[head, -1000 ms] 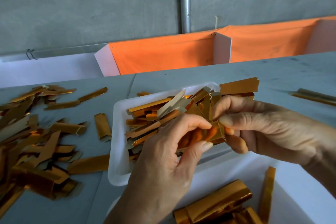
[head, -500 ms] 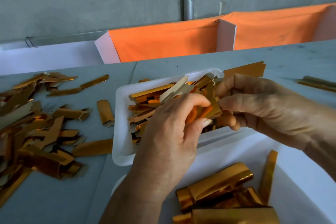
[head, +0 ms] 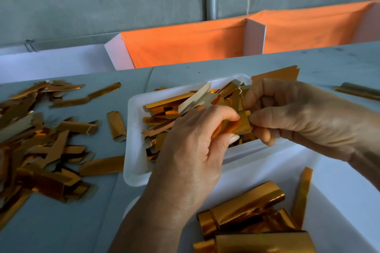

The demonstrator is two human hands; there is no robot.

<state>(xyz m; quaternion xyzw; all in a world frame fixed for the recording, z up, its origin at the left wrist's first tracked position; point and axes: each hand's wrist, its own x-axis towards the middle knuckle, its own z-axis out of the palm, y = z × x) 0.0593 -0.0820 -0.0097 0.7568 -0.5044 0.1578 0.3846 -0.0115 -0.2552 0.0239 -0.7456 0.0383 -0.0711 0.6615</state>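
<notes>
Both hands meet over a white tray point(head: 133, 150) full of flat gold foil card pieces. My left hand point(head: 191, 150) pinches a small folded gold foil piece point(head: 241, 124) between thumb and forefinger. My right hand point(head: 304, 115) grips the same piece from the right, fingers curled round its end. A longer gold strip point(head: 275, 75) sticks out behind my right hand; whether that hand holds it is hidden.
A heap of gold foil strips point(head: 41, 146) covers the grey table point(head: 61, 222) at left. A white bin point(head: 339, 191) at the near right holds folded gold pieces point(head: 246, 213). Orange cloth dividers point(head: 185, 45) run along the table's far edge. Two strips point(head: 357, 90) lie far right.
The view has tilted down, so more of the near bin shows. My hands have drawn closer together on the gold piece, folding it smaller.
</notes>
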